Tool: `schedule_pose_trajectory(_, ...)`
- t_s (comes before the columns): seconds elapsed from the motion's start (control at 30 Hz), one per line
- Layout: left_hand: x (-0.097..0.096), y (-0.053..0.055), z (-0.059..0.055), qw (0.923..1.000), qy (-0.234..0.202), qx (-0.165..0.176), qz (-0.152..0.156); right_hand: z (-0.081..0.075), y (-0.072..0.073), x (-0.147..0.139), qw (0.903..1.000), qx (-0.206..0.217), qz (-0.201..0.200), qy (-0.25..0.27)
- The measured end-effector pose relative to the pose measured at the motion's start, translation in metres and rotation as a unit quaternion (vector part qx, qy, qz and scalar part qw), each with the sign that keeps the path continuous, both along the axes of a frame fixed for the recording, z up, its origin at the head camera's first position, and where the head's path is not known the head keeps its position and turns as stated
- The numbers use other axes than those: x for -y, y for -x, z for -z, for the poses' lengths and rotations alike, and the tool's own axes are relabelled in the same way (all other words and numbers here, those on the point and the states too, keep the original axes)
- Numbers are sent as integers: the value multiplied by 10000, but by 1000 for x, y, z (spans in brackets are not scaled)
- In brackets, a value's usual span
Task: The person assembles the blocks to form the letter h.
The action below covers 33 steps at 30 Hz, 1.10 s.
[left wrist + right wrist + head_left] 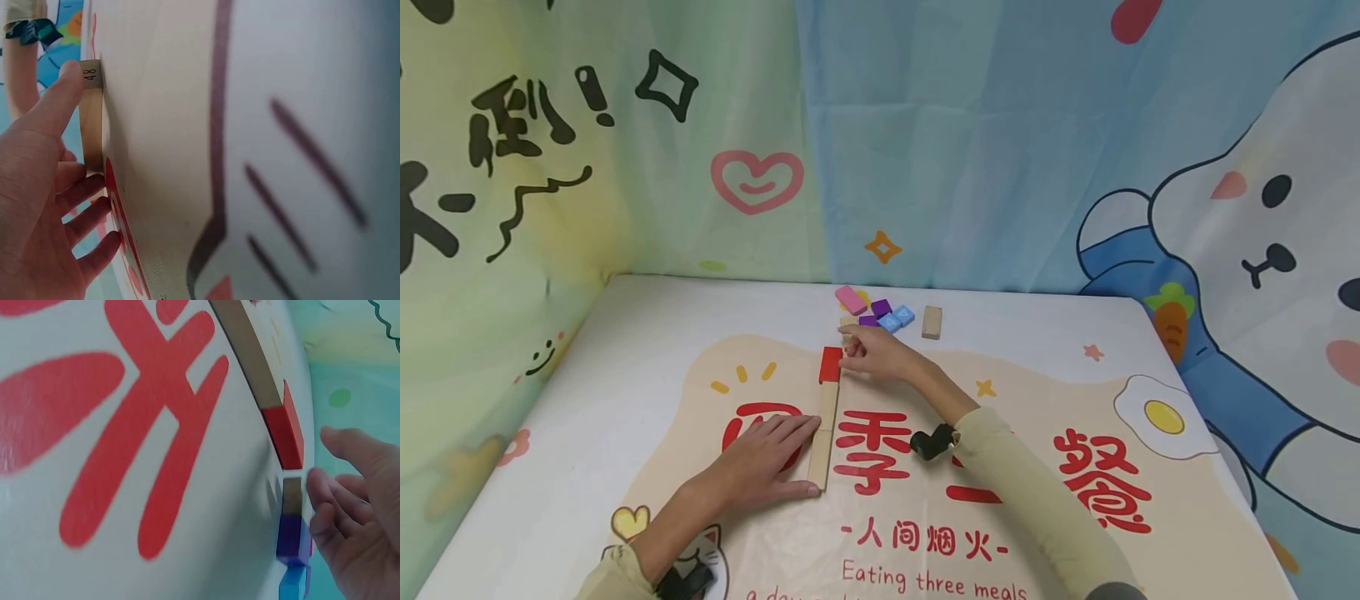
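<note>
A straight row of blocks lies on the table, with a red block at its far end and plain wooden blocks toward me. My left hand rests along the row's left side. Its thumb touches the near end, marked "48" in the left wrist view, and its index fingertip is at the side. Just past the red block, my right hand hovers with fingers loosely bent. Nothing shows between its thumb and fingers in the right wrist view. Close by its fingertips is a small wooden block, near a purple block.
Behind the right hand is a loose cluster with a pink block, purple block, light blue blocks and some yellow. A separate wooden block lies right of it. The printed tabletop ends at a hanging cloth.
</note>
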<state>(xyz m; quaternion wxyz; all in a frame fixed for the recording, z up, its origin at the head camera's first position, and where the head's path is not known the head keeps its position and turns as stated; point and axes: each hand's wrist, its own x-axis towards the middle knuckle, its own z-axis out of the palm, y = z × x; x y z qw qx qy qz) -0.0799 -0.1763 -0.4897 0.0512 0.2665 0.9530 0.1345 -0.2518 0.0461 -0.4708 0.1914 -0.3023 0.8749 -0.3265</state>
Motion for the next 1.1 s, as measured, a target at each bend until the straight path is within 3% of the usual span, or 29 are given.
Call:
schedule_pose_trajectory(0.17,0,1,-1,10000,19,-17,32,-3,7,-10,9980,-330,349,412)
schedule_pose_trajectory(0.3,-1,0,-1,10000,27,38,1,-4,11,-18,9962,-564,508,437)
schedule_pose_trajectory(0.67,-2,0,-2,10000,52,-8,18,-5,15,-31,9967,-447,654,191)
schedule_pose_trajectory(0.87,-2,1,-1,9998,97,136,-53,-4,20,-32,9971,-610,429,-169)
schedule_pose_trajectory(1.1,-2,0,-2,9998,85,169,-72,0,37,-29,9946,-785,-10,-677)
